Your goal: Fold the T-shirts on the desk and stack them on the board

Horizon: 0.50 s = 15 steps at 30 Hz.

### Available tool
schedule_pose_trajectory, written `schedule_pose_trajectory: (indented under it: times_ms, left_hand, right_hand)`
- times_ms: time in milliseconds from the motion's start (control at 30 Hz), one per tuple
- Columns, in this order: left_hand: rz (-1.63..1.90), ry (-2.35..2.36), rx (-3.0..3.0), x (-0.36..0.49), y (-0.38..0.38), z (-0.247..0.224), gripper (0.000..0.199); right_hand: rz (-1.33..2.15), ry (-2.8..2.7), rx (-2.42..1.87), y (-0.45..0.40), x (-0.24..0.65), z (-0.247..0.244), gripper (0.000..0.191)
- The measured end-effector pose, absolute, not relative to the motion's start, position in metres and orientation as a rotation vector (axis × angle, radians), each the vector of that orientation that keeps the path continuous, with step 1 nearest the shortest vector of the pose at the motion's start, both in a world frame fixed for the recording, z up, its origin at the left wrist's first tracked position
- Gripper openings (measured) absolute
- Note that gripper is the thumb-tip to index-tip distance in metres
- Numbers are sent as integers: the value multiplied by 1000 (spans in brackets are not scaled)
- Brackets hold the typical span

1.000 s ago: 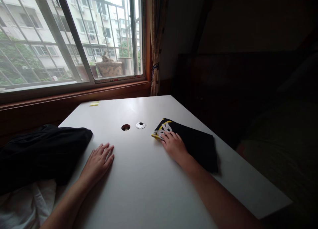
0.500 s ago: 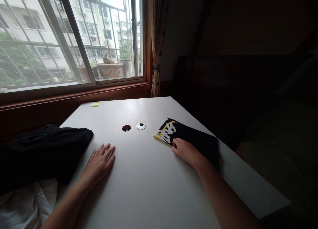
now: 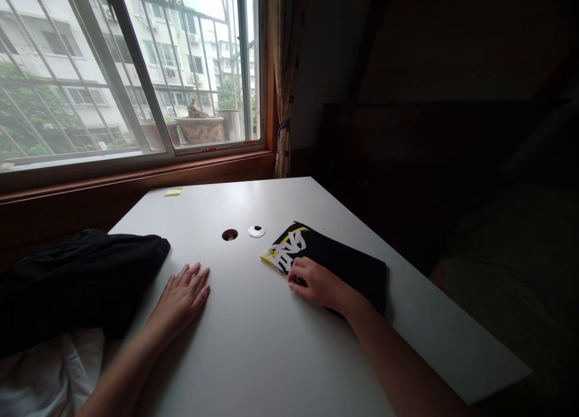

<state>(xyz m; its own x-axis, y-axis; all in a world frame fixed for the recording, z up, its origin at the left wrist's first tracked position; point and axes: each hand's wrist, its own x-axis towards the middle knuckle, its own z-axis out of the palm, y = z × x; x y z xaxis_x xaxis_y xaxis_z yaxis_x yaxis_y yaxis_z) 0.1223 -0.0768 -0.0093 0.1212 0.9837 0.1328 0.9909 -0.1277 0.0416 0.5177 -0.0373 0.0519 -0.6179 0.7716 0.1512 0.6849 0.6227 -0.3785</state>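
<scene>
A folded black T-shirt (image 3: 350, 254) with white and yellow lettering lies flat on the white table (image 3: 253, 344), right of the middle. My right hand (image 3: 316, 284) has its fingers curled and pinched on the shirt's near edge, beside the print. The palm and forearm cover part of the near side. My left hand (image 3: 183, 293) rests palm down on the tabletop with its fingers stretched out and nothing in them. Just left of it is a heap of black cloth (image 3: 90, 272), with white cloth (image 3: 58, 369) under its near side.
Behind my hands are a round hole (image 3: 230, 235) in the tabletop and a small round cover (image 3: 256, 231). A yellow slip (image 3: 173, 192) lies near the far edge. A barred window (image 3: 136, 73) and a curtain (image 3: 283, 91) stand beyond the table; the right side is dark.
My right hand has slid the folded T-shirt left and slightly toward me along the table. My left hand has stayed in place.
</scene>
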Motion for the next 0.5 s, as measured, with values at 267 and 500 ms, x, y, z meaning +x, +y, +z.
schedule_pose_trajectory:
  times_ms: [267,500]
  left_hand:
    - [-223,-2038,-2311,122,-77,-12,53]
    - [-240,-2038,-2311,123,-78,-11,54]
  right_hand:
    - [344,-2749,-1164,-37,504,34,48]
    - [271,-2713,-1349,-30,498,27,58]
